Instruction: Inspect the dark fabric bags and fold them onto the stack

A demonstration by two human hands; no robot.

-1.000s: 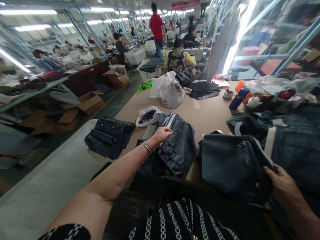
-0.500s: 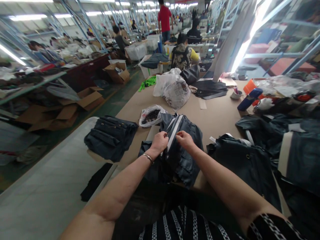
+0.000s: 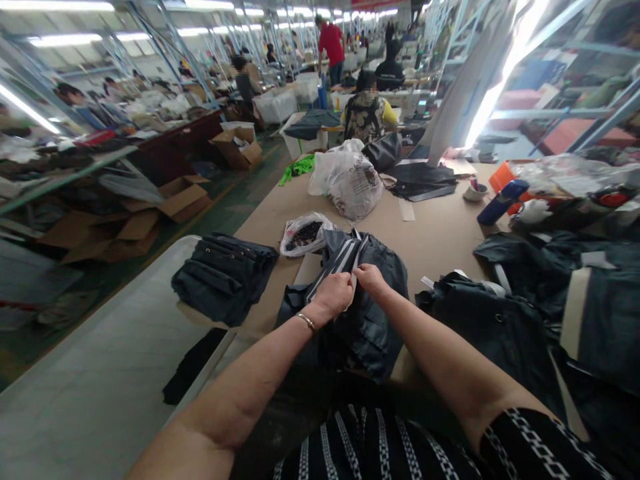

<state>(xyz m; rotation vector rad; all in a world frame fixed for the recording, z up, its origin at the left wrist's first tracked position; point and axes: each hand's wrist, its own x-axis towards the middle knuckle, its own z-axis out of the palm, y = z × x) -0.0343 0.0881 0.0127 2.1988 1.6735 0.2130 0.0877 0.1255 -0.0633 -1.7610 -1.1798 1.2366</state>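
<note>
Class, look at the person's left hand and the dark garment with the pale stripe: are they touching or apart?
Touching. The head view shows the left hand closed on the striped edge of the dark garment, fingers pinching the fabric.

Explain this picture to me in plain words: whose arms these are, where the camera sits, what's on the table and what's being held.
There is no machine here. The camera is worn on a person's head and looks forward and down, so the two bare arms reaching in from the bottom are that person's own. The left hand, with a bracelet at the wrist, and the right hand meet over a dark garment with pale stripes and both pinch its striped edge. It lies on a long brown table. To the left sits a folded stack of dark pieces; behind it are a small clear bag of dark bits and a larger white plastic bag. More dark garments are heaped on the right. Other people work at tables farther back.
</note>
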